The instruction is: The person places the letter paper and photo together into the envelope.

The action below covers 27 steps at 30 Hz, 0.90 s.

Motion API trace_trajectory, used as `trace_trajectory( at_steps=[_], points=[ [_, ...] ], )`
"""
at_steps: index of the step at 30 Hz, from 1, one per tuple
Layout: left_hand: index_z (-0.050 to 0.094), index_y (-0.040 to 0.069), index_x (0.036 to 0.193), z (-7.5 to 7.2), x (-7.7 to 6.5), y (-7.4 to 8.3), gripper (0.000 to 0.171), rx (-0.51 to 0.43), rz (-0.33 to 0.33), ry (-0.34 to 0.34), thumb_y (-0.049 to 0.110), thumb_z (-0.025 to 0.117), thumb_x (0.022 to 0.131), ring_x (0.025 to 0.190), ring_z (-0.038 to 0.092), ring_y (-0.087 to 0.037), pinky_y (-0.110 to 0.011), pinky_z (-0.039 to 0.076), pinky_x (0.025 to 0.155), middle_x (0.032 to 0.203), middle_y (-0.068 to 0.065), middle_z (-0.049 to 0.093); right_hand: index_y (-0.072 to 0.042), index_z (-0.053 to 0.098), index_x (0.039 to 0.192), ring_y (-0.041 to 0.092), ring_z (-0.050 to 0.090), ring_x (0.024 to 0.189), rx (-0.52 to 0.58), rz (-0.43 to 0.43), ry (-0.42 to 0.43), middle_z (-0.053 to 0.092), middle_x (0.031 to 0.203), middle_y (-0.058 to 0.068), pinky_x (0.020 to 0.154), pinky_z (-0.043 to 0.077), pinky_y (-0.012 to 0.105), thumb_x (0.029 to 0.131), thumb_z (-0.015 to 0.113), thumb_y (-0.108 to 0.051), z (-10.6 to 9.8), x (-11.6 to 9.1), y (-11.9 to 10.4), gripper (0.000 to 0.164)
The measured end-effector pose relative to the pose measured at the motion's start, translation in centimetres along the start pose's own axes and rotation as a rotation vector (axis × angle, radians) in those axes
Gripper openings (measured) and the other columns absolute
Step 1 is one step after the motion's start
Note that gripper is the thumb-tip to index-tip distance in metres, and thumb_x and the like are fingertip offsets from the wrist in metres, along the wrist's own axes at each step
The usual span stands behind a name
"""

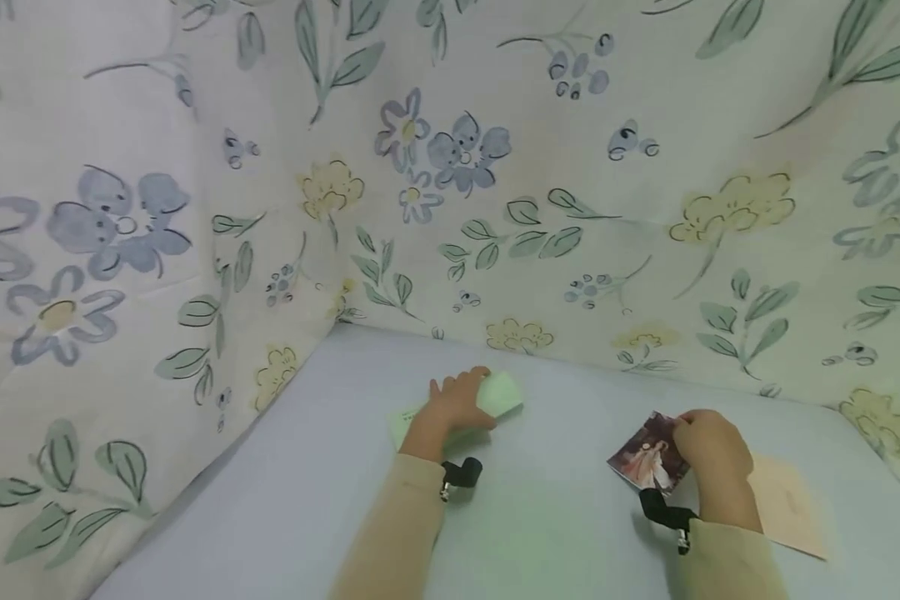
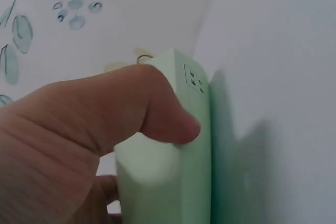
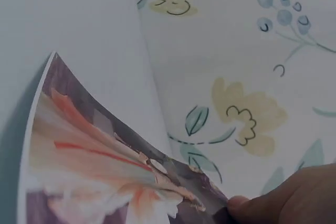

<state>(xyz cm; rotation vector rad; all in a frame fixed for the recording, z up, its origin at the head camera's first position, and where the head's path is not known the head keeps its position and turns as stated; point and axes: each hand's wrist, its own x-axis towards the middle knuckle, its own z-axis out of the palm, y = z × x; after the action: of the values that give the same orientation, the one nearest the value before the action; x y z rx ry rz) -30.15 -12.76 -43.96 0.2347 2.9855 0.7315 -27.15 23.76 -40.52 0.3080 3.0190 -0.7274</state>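
Observation:
My left hand (image 1: 456, 404) grips a pale green box (image 1: 501, 394) on the table at centre. In the left wrist view the thumb lies along the box (image 2: 194, 182), close to small printed marks on its narrow side; fingertips show on the opposite side. My right hand (image 1: 714, 454) pinches a picture card (image 1: 648, 458) by its upper right corner. The card shows a figure in a pale, flowing dress on a dark purplish ground. Seen from the right wrist, the card (image 3: 100, 156) is bowed, with a white border, and its lower part runs out of frame.
A peach-coloured sheet (image 1: 791, 508) lies on the white table (image 1: 270, 500), partly behind the right wrist. A faint pale green patch (image 1: 540, 542) shows on the table between the forearms. Floral fabric (image 1: 495, 275) hangs along the table's back and left side.

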Motion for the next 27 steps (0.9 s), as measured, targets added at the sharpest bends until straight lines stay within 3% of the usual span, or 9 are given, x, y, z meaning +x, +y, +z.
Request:
trace_trajectory(
  at_steps=[5,12,19,27],
  points=[
    [0.027,0.028,0.147,-2.0,-0.1,-0.9,0.096,-0.019,-0.006,-0.008,0.032,0.079,0.066,0.127,0.037,-0.033,-0.064,-0.001,0.108,0.141,-0.004,0.043,0.008,0.056,0.118,0.036,0.055,0.085,0.065,-0.101,0.04,0.057,0.112,0.029,0.06,0.047,0.042,0.092,0.037,-0.012,-0.6,0.4,-1.6,0.038],
    [0.027,0.022,0.149,-0.6,0.1,0.2,0.098,-0.021,0.035,-0.117,0.028,0.081,0.067,0.133,0.027,-0.042,-0.07,-0.001,0.104,0.147,-0.011,0.036,0.01,0.048,0.122,0.033,0.055,0.085,0.152,-0.003,0.032,0.06,0.097,0.022,0.063,0.045,0.042,0.091,0.031,-0.012,-1.3,-0.2,0.4,0.042],
    [0.027,0.017,0.149,0.1,-0.5,-0.7,0.104,0.044,-0.049,-0.108,0.038,0.082,0.063,0.133,0.028,-0.042,-0.069,0.003,0.105,0.145,-0.015,0.035,0.006,0.052,0.111,0.028,0.053,0.077,0.163,0.014,0.042,0.058,0.09,0.016,0.057,0.044,0.037,0.091,0.034,-0.017,-1.1,-0.6,1.5,0.036],
    [0.031,0.013,0.146,-0.1,-0.4,-0.4,0.103,0.014,-0.01,-0.049,0.035,0.083,0.06,0.129,0.031,-0.044,-0.07,0.002,0.104,0.141,-0.017,0.039,0.004,0.059,0.104,0.029,0.053,0.077,0.148,-0.056,0.156,0.061,0.093,0.018,0.058,0.044,0.038,0.089,0.043,-0.022,-1.9,-0.7,1.6,0.033]
  ],
)
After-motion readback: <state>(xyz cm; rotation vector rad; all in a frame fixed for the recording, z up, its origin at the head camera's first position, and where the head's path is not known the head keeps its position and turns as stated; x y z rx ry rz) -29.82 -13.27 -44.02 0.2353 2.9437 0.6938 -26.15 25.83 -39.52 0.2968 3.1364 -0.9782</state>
